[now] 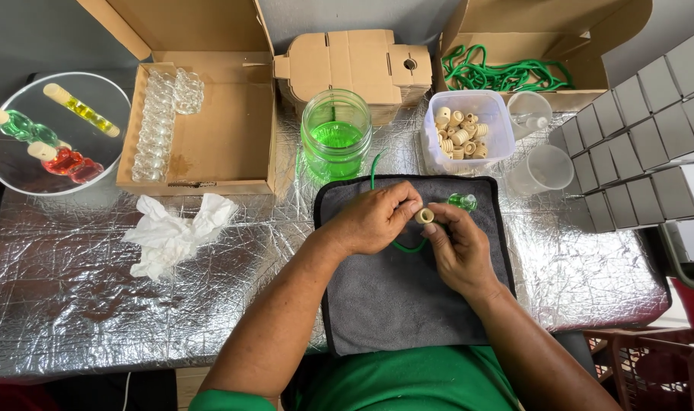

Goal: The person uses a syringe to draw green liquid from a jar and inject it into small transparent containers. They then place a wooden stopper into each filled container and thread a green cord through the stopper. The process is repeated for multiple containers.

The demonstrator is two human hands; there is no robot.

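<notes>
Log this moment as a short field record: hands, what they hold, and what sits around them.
left hand: fingers pinched on a green cord
right hand: grip on a small cork stopper, held between both hands
work surface: grey cloth mat on a foil-covered table
on mat: small glass bottle with green liquid
behind mat: jar of green liquid; plastic tub of corks
left side: crumpled tissue; cardboard box of empty glass bottles; round tray of filled bottles

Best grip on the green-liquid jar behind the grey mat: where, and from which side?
Judging by shape, grip the jar around its round glass wall, below the open rim, coming from the front over the grey mat. It stands upright, holding green liquid; boxes crowd its back.
</notes>
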